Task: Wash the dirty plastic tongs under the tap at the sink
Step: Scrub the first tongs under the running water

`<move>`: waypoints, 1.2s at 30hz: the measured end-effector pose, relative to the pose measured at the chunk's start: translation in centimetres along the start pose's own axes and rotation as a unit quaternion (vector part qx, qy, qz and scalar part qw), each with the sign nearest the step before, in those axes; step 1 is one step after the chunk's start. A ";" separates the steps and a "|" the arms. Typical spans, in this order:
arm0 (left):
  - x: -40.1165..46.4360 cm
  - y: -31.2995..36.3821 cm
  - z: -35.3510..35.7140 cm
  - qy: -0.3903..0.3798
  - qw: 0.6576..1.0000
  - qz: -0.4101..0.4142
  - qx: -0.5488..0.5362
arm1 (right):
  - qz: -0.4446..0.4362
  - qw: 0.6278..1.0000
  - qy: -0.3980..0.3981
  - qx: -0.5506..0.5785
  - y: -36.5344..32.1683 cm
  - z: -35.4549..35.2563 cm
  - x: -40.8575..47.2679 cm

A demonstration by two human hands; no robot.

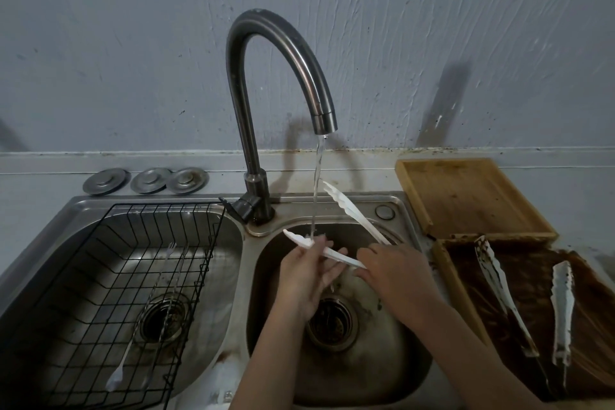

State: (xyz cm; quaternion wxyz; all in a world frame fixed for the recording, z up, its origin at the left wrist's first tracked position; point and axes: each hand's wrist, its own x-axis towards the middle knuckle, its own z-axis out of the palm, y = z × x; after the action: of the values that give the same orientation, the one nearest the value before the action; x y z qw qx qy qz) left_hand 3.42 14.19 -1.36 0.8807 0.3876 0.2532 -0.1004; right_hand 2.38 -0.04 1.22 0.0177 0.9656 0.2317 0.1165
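White plastic tongs (336, 255) are held over the right-hand basin of the sink (392, 373), spread into a wide V: one arm points left with its tip under the water stream (317, 183) falling from the tap (266, 83), the other arm rises toward the back rim of the sink, just right of the stream. The left hand (306, 276) has its fingers on the lower arm close to where the water lands, pinching it between thumb and fingers. The right hand (396, 271) covers the hinge end of the tongs, fingers curled down around it, so the joint itself is hidden.

In the left basin sits a black wire rack (109, 283) holding a white fork (139, 319) and a thin metal utensil beside it. Three round metal drain covers (146, 180) lie along the back edge of the surface, behind that basin.

At the right edge of the surface, two wooden trays stand one behind the other: the far tray (466, 196) looks dry, the near tray (446, 273) is smeared with brown residue and carries two more dirty tongs (506, 293) lying side by side
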 end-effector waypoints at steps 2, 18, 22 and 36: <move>0.2 0.7 -0.3 0.012 0.999 -0.012 -0.039 | -0.009 0.999 -0.014 0.043 0.0 0.2 -0.4; 0.1 -0.7 -1.3 -0.037 0.999 0.020 0.028 | 0.349 0.839 -0.117 0.400 3.1 0.9 -1.0; 0.3 -0.6 -1.6 -0.009 0.999 0.024 0.048 | 0.342 0.873 -0.074 0.339 3.3 1.1 -1.1; 0.2 -0.3 -1.6 -0.022 0.995 0.025 0.098 | 0.336 0.886 0.102 0.302 3.1 1.0 -0.9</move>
State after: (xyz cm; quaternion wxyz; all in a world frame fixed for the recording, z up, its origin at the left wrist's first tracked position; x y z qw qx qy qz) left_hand 2.85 15.20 -2.58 0.8458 0.4762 0.2132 -0.1116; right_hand 3.25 -3.19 0.31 -0.3389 0.9271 -0.0821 0.1375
